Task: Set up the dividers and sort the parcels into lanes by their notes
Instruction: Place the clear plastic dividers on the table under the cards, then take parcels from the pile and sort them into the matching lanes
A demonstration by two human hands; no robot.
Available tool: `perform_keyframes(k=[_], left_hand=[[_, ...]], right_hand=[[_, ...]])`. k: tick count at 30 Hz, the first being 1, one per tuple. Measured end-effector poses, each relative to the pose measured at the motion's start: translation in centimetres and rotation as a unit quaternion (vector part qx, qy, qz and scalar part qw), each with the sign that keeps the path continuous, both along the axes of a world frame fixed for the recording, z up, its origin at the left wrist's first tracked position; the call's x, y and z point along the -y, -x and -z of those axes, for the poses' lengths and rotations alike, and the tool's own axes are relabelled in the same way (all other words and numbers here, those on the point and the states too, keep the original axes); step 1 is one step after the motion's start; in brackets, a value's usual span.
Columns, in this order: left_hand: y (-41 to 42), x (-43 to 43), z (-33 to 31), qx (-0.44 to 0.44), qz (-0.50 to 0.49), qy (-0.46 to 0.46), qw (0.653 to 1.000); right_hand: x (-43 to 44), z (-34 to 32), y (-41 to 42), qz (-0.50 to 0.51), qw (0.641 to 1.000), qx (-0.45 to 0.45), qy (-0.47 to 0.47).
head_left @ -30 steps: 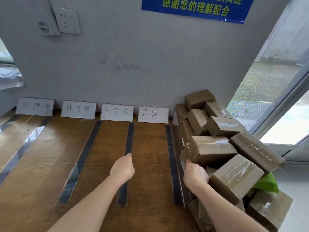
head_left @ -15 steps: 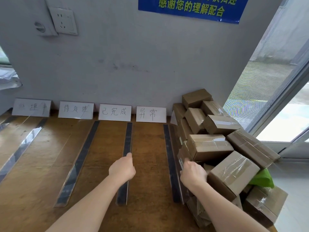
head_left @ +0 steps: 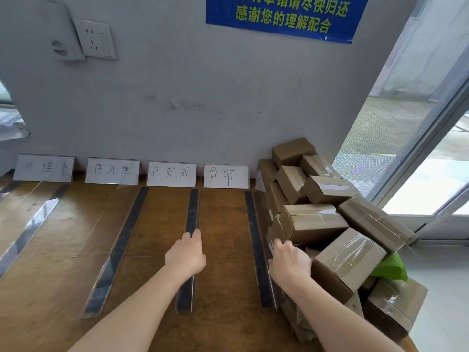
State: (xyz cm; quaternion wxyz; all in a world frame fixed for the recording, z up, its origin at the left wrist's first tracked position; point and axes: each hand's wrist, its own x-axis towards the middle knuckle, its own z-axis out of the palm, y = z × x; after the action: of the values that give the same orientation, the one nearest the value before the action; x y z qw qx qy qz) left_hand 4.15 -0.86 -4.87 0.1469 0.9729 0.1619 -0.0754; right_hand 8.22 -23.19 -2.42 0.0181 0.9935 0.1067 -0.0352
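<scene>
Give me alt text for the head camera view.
A person's left hand rests on a clear divider on a wooden table while the right hand reaches into a pile of taped cardboard parcels. Four handwritten lane cards lean against the wall.

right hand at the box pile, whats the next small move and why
Probably close the right hand on the small box at the pile's near left edge and lift it out. The dividers, like the one under the left hand, already lie flat, and the lanes between them hold no parcels.

Two bare forearms, no sleeves visible above the fingers, left hand (head_left: 185, 257) and right hand (head_left: 289, 262) ungloved, no rings or watch.
</scene>
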Motion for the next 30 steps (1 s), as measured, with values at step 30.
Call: perform_keyframes(k=[30], left_hand=[[-4.3,13.1,-11.0,0.166,0.257,-0.106,0.946]], right_hand=[[13.8,-10.0,-0.5,0.110,0.985,0.131,0.015]])
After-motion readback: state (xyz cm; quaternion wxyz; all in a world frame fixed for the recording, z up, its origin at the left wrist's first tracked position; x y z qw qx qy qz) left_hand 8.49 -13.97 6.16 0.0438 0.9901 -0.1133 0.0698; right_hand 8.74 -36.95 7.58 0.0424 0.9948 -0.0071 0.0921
